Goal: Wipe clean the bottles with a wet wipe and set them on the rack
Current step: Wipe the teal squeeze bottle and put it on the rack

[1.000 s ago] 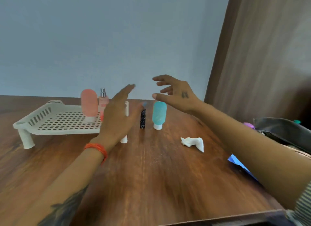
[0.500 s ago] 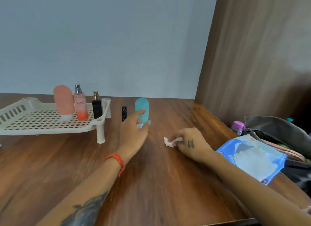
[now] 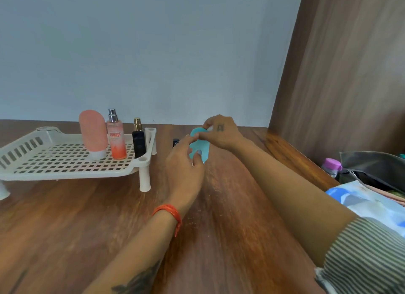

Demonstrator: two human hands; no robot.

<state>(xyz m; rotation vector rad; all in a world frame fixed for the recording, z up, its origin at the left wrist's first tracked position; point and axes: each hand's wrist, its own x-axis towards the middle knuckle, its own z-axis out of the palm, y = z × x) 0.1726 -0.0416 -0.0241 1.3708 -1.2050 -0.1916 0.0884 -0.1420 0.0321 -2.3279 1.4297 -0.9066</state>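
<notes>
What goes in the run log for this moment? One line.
step: wiping | left hand: holds teal bottle | right hand: wipe on bottle top | rack: three bottles

Only one label you can read: "ENGAGE" in orange-red letters on the pink spray bottle (image 3: 116,138) standing on the white rack (image 3: 65,169). Print on the blue wipes pack (image 3: 370,204) is too blurred to read.

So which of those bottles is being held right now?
The teal squeeze bottle. The left hand grips its body while the right hand works at its top; the pink squeeze bottle and both spray bottles stand untouched on the white rack.
</notes>
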